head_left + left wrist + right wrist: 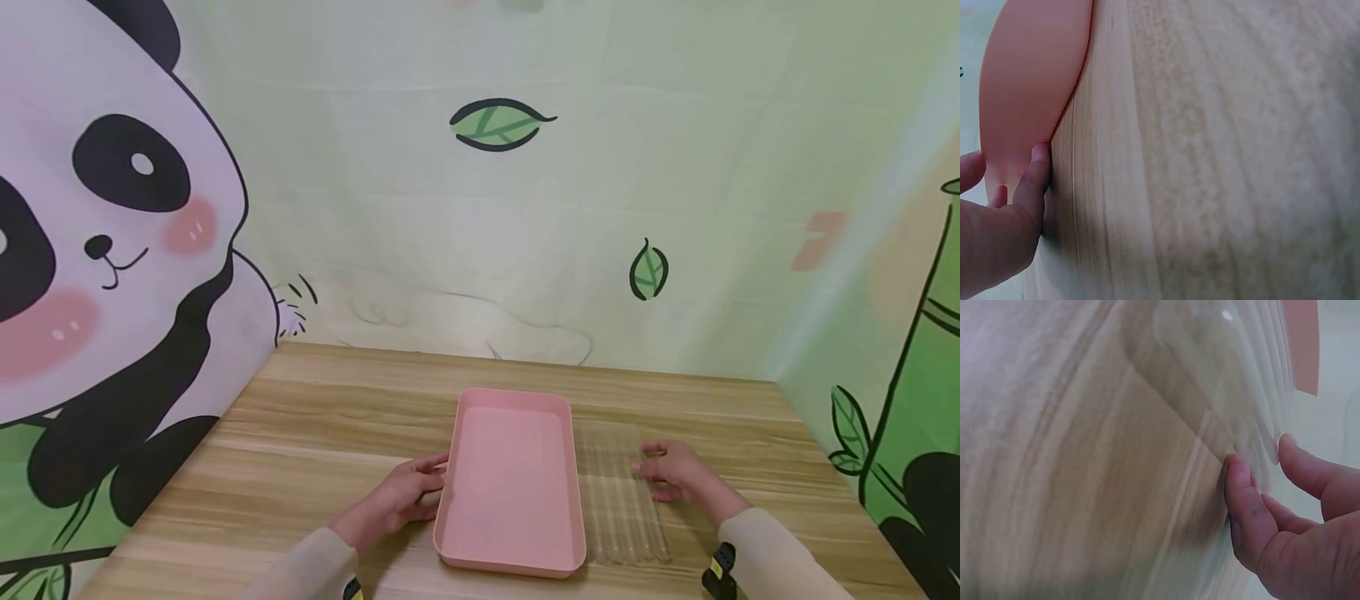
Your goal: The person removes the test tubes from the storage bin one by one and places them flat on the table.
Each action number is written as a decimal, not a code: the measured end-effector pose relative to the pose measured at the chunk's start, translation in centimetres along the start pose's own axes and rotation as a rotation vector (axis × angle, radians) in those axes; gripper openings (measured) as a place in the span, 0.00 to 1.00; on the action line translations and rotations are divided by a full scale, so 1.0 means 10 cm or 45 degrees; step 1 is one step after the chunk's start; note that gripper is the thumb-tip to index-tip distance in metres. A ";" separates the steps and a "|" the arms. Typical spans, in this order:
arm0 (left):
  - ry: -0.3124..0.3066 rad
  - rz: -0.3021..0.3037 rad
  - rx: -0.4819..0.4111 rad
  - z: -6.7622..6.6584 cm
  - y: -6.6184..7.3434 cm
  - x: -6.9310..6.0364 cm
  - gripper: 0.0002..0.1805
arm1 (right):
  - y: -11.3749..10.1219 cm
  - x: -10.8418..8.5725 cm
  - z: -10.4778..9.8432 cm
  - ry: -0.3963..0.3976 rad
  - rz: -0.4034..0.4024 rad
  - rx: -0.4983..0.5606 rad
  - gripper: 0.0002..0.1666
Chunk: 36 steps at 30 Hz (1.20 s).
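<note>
A shallow pink rectangular tray (pixel 513 483) lies on the wooden table with nothing in it. Against its left side rest the fingertips of my left hand (pixel 405 492); in the left wrist view the fingers touch the tray's outer wall (pixel 1035 81) low down by the table. Just right of the tray lies a row of clear tubes (pixel 618 492) with rounded near ends, side by side; I cannot tell whether they are joined. My right hand (pixel 678 471) touches their right side with loosely bent fingers, thumb (pixel 1300 462) above and a finger (pixel 1244 494) near the tabletop.
The wood-grain table (pixel 337 400) runs back to a wall cloth (pixel 375 208) printed with a panda, leaves and bamboo. A dark wrist device (pixel 720 571) is strapped at the right sleeve. The tubes lie close beside the tray's right wall.
</note>
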<state>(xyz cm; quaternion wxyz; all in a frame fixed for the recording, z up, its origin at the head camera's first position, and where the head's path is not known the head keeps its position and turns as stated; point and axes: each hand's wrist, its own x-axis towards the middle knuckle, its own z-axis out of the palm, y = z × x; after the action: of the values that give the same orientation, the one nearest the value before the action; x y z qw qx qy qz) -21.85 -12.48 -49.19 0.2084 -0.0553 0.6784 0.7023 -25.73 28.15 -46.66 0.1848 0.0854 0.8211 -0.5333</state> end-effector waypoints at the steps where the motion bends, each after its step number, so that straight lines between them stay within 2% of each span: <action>1: 0.000 0.000 0.001 0.00 0.00 0.00 0.31 | 0.00 0.00 0.00 -0.004 -0.003 -0.005 0.36; 11: 0.033 -0.008 0.006 0.01 0.02 0.01 0.30 | -0.04 -0.02 -0.08 -0.076 -0.021 -0.050 0.33; 19: -0.015 -0.002 0.003 0.01 0.00 0.01 0.31 | -0.02 -0.03 -0.06 -0.047 -0.019 -0.050 0.33; 31: -0.016 -0.007 0.004 0.03 0.03 0.03 0.31 | -0.03 -0.05 -0.09 -0.039 0.005 -0.042 0.34; 36: -0.067 -0.002 -0.021 0.02 0.04 0.02 0.32 | -0.03 -0.06 -0.09 -0.033 0.008 -0.033 0.35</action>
<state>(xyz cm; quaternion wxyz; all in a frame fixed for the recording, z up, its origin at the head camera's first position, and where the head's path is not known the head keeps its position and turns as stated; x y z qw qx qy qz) -22.14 -12.25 -48.89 0.2262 -0.0390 0.6667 0.7091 -25.42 28.88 -45.88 0.1983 0.0787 0.8251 -0.5232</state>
